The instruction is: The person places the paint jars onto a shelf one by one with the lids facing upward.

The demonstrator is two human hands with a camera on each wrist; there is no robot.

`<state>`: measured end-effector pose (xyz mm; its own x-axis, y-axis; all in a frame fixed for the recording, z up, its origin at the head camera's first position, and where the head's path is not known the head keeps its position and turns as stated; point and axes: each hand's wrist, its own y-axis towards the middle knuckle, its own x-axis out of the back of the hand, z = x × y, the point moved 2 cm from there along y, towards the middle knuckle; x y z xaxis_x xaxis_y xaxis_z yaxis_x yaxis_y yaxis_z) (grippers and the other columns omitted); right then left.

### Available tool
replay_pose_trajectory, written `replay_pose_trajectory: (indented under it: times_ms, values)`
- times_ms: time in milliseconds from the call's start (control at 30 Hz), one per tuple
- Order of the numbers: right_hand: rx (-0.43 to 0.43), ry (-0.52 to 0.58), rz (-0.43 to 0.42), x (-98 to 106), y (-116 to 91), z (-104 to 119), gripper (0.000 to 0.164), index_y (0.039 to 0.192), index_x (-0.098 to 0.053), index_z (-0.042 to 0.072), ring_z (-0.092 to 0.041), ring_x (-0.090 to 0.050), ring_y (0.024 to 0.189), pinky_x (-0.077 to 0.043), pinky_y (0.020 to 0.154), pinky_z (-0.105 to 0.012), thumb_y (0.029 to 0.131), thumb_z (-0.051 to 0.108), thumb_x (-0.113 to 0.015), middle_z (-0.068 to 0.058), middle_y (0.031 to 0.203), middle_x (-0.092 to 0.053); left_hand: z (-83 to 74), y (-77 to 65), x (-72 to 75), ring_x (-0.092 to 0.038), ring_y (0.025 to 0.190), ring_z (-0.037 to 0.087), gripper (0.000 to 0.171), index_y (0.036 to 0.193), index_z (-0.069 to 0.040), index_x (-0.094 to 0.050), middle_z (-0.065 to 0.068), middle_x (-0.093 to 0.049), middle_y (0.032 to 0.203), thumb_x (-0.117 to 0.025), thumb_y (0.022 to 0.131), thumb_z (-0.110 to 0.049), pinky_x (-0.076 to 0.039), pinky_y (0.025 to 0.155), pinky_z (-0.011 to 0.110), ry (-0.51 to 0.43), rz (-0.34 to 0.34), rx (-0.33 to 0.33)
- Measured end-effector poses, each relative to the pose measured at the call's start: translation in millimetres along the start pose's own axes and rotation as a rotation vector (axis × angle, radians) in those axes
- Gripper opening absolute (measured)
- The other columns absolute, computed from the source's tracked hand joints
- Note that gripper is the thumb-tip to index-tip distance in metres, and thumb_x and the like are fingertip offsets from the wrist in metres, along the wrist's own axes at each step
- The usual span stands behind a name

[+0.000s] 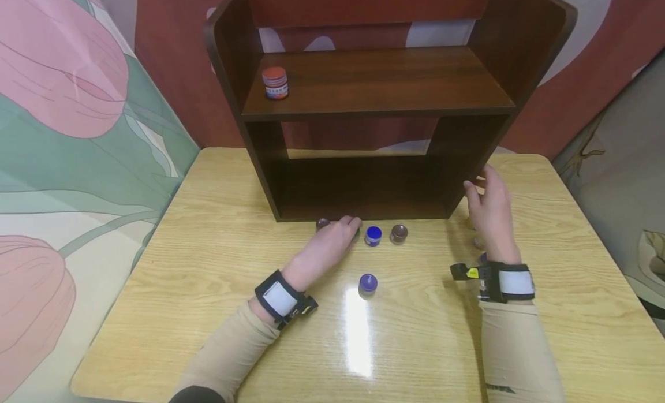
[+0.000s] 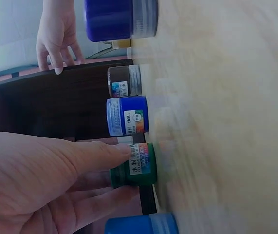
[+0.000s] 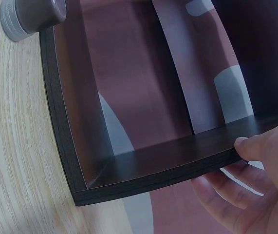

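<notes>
My left hand (image 1: 327,241) pinches a green paint jar (image 2: 141,168) between thumb and fingers, low at the shelf's front edge. To its right stand a blue paint jar (image 1: 373,235) and a brown paint jar (image 1: 399,234). Another dark-topped jar (image 1: 322,224) is partly covered by that hand. My right hand (image 1: 492,212) holds the right side panel of the dark wooden shelf (image 1: 384,79). In the right wrist view the thumb lies at the panel's front edge, the fingers along its outer side.
A red paint jar (image 1: 275,83) stands at the left of the upper board. A purple-lidded jar (image 1: 368,283) stands nearer me on the wooden table (image 1: 218,264). Several jars, including a yellow one (image 1: 470,223), are partly hidden beside my right wrist. Painted walls border the table.
</notes>
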<state>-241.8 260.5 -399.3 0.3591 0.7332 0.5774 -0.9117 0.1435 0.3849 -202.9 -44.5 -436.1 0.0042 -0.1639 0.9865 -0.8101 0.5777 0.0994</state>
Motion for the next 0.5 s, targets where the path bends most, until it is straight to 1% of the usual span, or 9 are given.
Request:
replay_pose_trajectory:
  times_ms: [267,500]
  values:
    - [0.009,0.008,-0.011,0.2,-0.6,0.3,0.038,0.139,-0.050,0.001,-0.039,-0.062,0.118,-0.039,0.073,0.005,0.102,0.011,-0.050,-0.021,0.133,-0.058,0.2,0.3,-2.1,-0.071,0.091,0.019,0.030,0.127,-0.001,-0.053,0.012,-0.069,0.110,-0.051,0.098,0.003,-0.060,0.074,0.023,0.032,0.005,-0.004]
    - [0.013,0.005,-0.008,0.1,-0.6,0.7,0.038,0.139,-0.050,0.001,-0.040,-0.062,0.118,-0.039,0.073,0.005,0.102,0.011,-0.050,-0.022,0.133,-0.057,0.7,1.7,-4.4,-0.071,0.085,0.017,0.025,0.125,-0.002,-0.054,0.011,-0.069,0.105,-0.052,0.100,-0.002,-0.059,0.066,0.020,0.018,-0.014,0.012]
